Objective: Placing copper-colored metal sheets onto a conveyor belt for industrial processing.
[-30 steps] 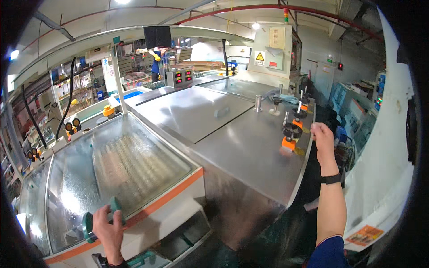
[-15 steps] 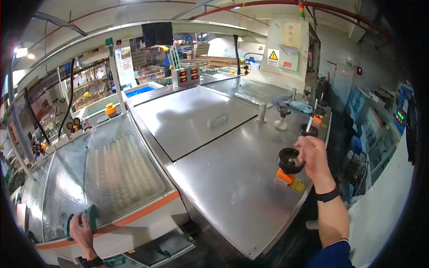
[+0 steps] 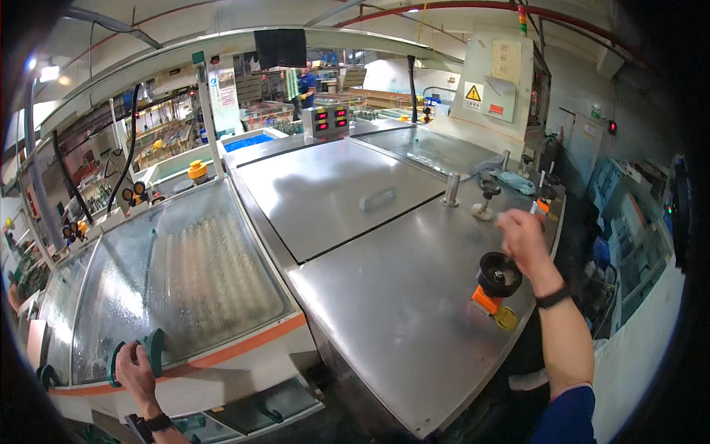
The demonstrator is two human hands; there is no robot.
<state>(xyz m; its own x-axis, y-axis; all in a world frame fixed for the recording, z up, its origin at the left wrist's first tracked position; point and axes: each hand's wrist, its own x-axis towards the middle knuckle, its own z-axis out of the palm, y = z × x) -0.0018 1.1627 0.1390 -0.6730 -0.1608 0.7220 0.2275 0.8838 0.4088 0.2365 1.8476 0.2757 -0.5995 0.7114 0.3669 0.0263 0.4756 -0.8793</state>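
- The left hand has its fingers bent around the dark green two-ended handle on the transparent, wet-looking lid, apparently gripping it.
- The right hand is curled just above the black round handwheel; whether its fingers grip a crank there, I cannot tell.
- The handwheel stands by an orange block near the right edge of the brushed-steel surface.
- The lid appears down; the wheel work looks unfinished, though any turning done or left is unclear.
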